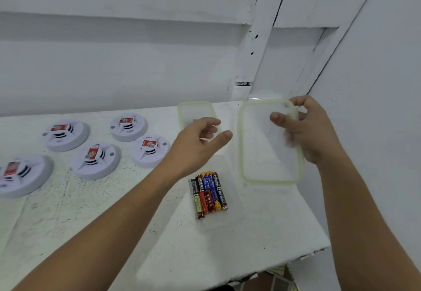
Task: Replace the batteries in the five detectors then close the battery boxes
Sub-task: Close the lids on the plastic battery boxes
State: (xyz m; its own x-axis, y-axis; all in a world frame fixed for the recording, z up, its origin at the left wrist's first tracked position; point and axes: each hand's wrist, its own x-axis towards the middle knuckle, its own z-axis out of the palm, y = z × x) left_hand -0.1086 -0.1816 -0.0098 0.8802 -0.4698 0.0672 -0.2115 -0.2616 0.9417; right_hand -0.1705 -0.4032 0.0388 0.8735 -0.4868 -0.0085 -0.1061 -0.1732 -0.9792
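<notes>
Head view. A white table (57, 211) is being looked down on, with five round white detectors (95, 159) lying on its left part, well apart from both hands. The leftmost detector (20, 174) is being cut off by the frame edge. Each detector is carrying a red label on its raised centre, but the print is too small to be read, and whether the battery compartments are open or closed cannot be told. A cluster of batteries (208, 194) is lying side by side near the middle of the table inside a clear box (218, 225). The walls of this box are being rendered so faintly that only its outline can be traced, and the exact number of batteries is hard to make out. The left hand (198, 140) is being held above the far end of that box, thumb stretched out and fingers loosely curled, gripping nothing. Behind it, a second green-rimmed piece (196, 108) is being partly hidden by the fingers, so it cannot be told whether it is a lid alone or a closed box. The right hand (312, 136) is holding a clear lid (264, 158) with a pale green seal, raised and tilted above the table's right corner. The thumb is being pressed on the near face, while the fingers (289, 138) behind are being seen only as a blur through the plastic.
</notes>
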